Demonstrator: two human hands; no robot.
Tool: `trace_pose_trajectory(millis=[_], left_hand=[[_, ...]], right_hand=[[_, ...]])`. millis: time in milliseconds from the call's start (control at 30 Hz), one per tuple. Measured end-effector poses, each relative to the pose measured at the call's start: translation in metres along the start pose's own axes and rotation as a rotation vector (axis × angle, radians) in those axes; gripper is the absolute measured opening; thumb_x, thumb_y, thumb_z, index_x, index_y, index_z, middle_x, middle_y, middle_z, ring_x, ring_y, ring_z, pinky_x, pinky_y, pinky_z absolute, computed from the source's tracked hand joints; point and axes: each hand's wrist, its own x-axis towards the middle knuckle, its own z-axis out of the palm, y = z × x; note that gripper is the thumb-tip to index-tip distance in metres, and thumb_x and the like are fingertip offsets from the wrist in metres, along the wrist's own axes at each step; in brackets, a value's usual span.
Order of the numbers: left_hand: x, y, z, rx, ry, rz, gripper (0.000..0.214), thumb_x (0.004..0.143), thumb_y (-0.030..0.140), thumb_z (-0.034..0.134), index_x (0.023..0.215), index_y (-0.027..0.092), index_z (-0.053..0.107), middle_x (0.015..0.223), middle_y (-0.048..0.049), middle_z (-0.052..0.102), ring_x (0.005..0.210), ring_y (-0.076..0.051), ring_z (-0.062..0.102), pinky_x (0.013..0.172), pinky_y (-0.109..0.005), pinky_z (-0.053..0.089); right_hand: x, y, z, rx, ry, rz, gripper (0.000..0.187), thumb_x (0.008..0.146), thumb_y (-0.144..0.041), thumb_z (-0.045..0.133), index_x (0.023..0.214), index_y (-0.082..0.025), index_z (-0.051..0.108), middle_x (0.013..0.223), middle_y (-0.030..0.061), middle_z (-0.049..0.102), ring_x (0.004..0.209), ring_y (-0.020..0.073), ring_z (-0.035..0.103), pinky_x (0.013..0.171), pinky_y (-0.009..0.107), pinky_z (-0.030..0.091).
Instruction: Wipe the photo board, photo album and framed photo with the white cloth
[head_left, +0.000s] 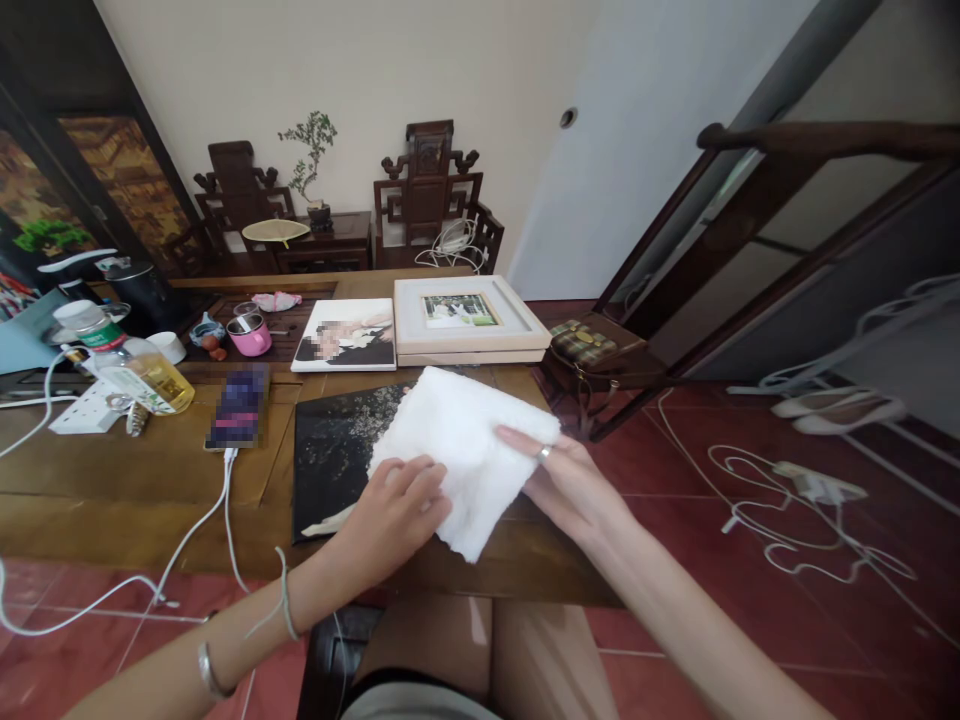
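A white cloth (472, 440), fluffy like a small towel, is held up in front of me over the table's near edge. My right hand (577, 480), with a ring on one finger, grips its right corner, thumb on top and the other fingers underneath. On the cloth's lower left, my left hand (405, 505) has its fingers curled and closed against the fabric. Beneath the cloth lies a dark, flat picture panel (330, 460) with a speckled pattern; its right part is hidden.
Behind the cloth lie a photo print (352, 335) and a pale picture frame (517, 335). To the left are a charging phone (238, 405), a pink cup (250, 336), a bottle of yellow liquid (161, 375) and a power strip (86, 408). White cables (199, 535) hang over the table edge.
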Motion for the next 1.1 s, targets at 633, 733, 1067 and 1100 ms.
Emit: trace_pose_trajectory(millis=[633,733,1067,1100], left_hand=[[0.028,-0.010,-0.040,-1.007,0.476,-0.626,0.051,0.075,0.037,0.070,0.110,0.022,0.036,0.102,-0.0046,0.062,0.090,-0.019,0.066,0.071,-0.030,0.056],[0.026,-0.006,-0.036,-0.946,0.457,-0.647,0.055,0.074,0.038,0.071,0.111,0.022,0.033,0.095,-0.0041,0.062,0.079,-0.017,0.067,0.064,-0.028,0.055],[0.021,-0.018,-0.038,-0.915,0.240,-0.718,0.055,0.084,0.040,0.059,0.120,0.019,0.023,0.089,-0.0040,0.062,0.063,-0.013,0.065,0.056,-0.024,0.050],[0.021,-0.020,-0.040,-0.958,0.216,-0.734,0.055,0.087,0.038,0.055,0.123,0.019,0.019,0.090,-0.0042,0.062,0.063,-0.013,0.065,0.056,-0.024,0.051]], right_hand=[[-0.042,-0.033,0.011,-0.534,-0.283,-0.421,0.030,0.051,-0.023,0.082,0.079,-0.030,0.073,0.067,-0.0016,0.069,0.057,0.0204,0.061,0.050,0.030,0.052],[-0.039,-0.030,0.011,-0.519,-0.188,-0.408,0.033,0.048,-0.025,0.084,0.078,-0.030,0.071,0.074,-0.0006,0.072,0.062,0.0231,0.064,0.054,0.034,0.054],[-0.034,-0.031,0.002,-0.645,-0.304,-0.320,0.050,0.053,-0.028,0.083,0.099,-0.024,0.065,0.096,0.0036,0.072,0.084,0.0275,0.067,0.069,0.038,0.058],[-0.032,-0.033,0.001,-0.629,-0.277,-0.297,0.050,0.054,-0.029,0.083,0.100,-0.023,0.064,0.099,0.0044,0.071,0.087,0.0277,0.067,0.071,0.039,0.058]])
